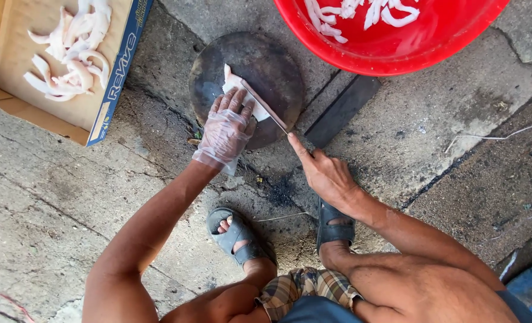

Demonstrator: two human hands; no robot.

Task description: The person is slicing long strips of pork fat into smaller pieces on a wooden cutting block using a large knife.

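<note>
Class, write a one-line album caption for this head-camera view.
Gloved left hand steadies pale meat on a round block while the right hand slices with a knife.

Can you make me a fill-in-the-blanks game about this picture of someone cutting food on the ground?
1. The left hand wears a clear plastic ____.
2. The right hand holds a ____ across the white piece.
3. The white piece lies on a round, dark chopping ____.
4. The basin that holds white strips is ____ in colour.

Missing words: glove; knife; board; red
</note>
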